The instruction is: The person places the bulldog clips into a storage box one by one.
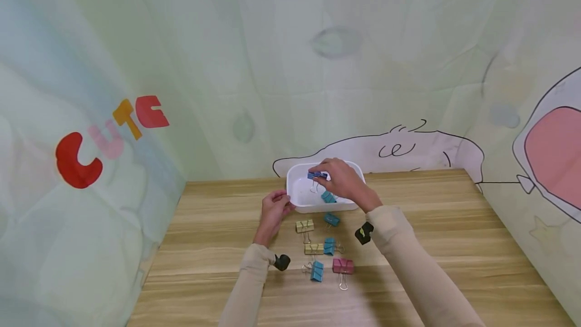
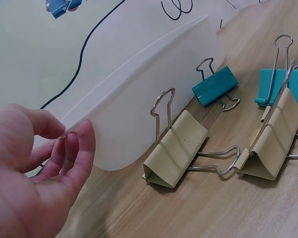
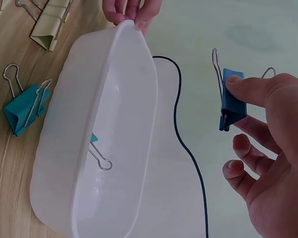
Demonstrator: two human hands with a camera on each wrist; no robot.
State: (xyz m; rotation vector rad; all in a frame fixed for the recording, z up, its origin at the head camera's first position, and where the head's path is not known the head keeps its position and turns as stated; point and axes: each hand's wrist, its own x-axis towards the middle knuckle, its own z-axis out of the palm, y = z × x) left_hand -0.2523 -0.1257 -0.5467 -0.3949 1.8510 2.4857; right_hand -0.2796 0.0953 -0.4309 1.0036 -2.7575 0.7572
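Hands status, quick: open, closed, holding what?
Left hand: closed, pinching the white tub by its rim.
Right hand: closed, holding a blue binder clip.

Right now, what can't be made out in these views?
Head: part of the inside of the white tub, behind the right hand.
Right wrist: most of the teal clip inside, behind the tub's near wall.
Left wrist: part of the blue clip, cut off by the upper edge.

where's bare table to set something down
The table is bare from its left edge to the left hand, and right of the right sleeve. It's crowded in front of the white tub, where six binder clips lie.
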